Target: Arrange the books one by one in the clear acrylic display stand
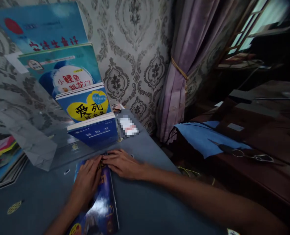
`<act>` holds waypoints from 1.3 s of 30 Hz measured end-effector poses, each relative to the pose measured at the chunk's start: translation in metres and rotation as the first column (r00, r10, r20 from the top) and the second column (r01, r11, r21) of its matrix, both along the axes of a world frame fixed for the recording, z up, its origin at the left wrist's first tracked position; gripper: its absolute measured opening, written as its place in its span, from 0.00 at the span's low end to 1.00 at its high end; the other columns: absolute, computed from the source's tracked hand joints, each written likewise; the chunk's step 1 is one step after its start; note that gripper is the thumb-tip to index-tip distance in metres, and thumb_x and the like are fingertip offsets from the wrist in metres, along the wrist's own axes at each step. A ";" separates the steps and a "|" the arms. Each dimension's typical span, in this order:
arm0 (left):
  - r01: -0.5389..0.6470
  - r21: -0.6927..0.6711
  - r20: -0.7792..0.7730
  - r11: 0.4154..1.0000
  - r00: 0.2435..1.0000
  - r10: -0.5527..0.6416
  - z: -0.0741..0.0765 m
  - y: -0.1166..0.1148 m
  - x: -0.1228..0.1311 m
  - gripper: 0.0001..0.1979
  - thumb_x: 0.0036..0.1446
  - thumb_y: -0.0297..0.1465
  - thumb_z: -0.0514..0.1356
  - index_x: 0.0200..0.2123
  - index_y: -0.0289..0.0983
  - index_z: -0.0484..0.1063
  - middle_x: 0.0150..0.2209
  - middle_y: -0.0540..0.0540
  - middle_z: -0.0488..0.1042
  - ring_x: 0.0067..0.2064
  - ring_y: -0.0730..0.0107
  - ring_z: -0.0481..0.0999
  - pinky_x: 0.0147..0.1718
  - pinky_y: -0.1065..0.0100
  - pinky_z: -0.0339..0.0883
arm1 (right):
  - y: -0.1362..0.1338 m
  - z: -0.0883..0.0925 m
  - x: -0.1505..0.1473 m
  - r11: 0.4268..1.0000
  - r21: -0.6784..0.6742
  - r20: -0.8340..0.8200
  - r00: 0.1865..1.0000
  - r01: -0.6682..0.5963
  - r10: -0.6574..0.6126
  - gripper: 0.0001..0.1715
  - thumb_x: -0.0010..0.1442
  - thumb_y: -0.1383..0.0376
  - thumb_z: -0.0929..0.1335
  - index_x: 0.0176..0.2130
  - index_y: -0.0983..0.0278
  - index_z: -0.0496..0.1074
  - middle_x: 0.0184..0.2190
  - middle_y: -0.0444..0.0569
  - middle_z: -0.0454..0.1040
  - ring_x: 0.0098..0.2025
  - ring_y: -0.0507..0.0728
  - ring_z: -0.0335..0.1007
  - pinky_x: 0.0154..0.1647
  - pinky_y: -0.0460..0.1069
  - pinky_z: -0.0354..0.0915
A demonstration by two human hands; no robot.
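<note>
A glossy dark blue and purple book (102,199) lies flat on the grey-blue tabletop in front of me. My left hand (87,178) rests on the upper part of its cover, fingers stretched out towards the far edge. From the right, my right hand (123,164) reaches across to the book's top end, its fingers extended and laid on the cover. The fingertips of both hands meet near the top edge; what lies beneath them is hidden. Just beyond stands a blue booklet (94,132) with white characters, at the front of a row of upright books.
Behind it stand a blue-and-yellow book (86,104), a teal book (66,70) and a tall blue book (42,26). More books (5,163) lie left. A blue cloth (203,137) and scissors (233,151) lie on a brown surface at right, past the table edge.
</note>
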State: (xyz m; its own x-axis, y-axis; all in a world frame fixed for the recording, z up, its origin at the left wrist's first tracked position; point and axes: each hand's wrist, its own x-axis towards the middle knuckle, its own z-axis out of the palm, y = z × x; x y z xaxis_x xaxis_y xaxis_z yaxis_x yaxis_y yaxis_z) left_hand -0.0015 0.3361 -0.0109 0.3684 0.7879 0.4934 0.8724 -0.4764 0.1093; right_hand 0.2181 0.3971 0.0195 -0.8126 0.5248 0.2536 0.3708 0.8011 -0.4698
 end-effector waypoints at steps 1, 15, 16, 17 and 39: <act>-0.004 -0.011 -0.004 1.000 1.000 0.004 0.001 -0.001 0.001 0.20 0.70 0.33 0.48 0.63 0.38 0.63 0.54 0.39 0.77 0.51 0.54 0.77 0.48 0.53 0.71 | 0.001 -0.001 0.000 1.000 0.004 -0.009 1.000 -0.009 0.009 0.20 0.71 0.68 0.62 0.60 0.65 0.71 0.63 0.49 0.71 0.66 0.62 0.61 0.66 0.61 0.59; -0.063 -0.122 -0.056 0.991 0.997 0.056 0.014 -0.001 0.008 0.21 0.68 0.33 0.47 0.60 0.38 0.66 0.55 0.38 0.76 0.54 0.52 0.75 0.51 0.51 0.69 | -0.006 -0.006 -0.002 0.995 0.095 0.034 0.998 0.043 -0.046 0.22 0.72 0.61 0.62 0.60 0.64 0.71 0.65 0.57 0.67 0.65 0.63 0.66 0.65 0.60 0.61; -0.071 -0.131 -0.062 0.989 0.996 0.063 0.017 -0.002 0.010 0.20 0.68 0.32 0.48 0.60 0.37 0.67 0.55 0.37 0.76 0.55 0.51 0.74 0.52 0.51 0.68 | -0.007 -0.005 -0.003 0.993 0.096 0.044 0.997 0.064 -0.069 0.22 0.72 0.61 0.62 0.60 0.64 0.72 0.65 0.58 0.67 0.64 0.63 0.67 0.64 0.61 0.62; -0.082 -0.142 -0.068 0.987 0.995 0.073 0.020 -0.002 0.012 0.20 0.68 0.32 0.48 0.59 0.37 0.68 0.56 0.37 0.75 0.57 0.51 0.73 0.53 0.51 0.67 | -0.009 -0.004 -0.004 0.992 0.092 0.055 0.994 0.084 -0.089 0.22 0.71 0.62 0.62 0.60 0.64 0.72 0.65 0.58 0.67 0.65 0.63 0.66 0.65 0.61 0.62; -0.266 -0.201 -0.098 0.943 0.963 0.251 0.025 -0.024 -0.048 0.20 0.69 0.33 0.48 0.57 0.34 0.71 0.58 0.35 0.74 0.60 0.53 0.71 0.58 0.55 0.63 | -0.129 -0.014 0.002 0.933 0.099 0.073 0.933 0.346 -0.354 0.28 0.70 0.56 0.62 0.64 0.64 0.67 0.62 0.58 0.71 0.67 0.63 0.62 0.66 0.63 0.58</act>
State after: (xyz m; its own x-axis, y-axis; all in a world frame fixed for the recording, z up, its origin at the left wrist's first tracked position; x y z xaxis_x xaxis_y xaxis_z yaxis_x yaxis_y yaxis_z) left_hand -0.0498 0.3120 0.0137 0.1655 0.9438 0.2862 0.9716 -0.2058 0.1167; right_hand 0.2201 0.2683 0.0051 -0.6021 0.7599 0.2449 0.6714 0.6479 -0.3597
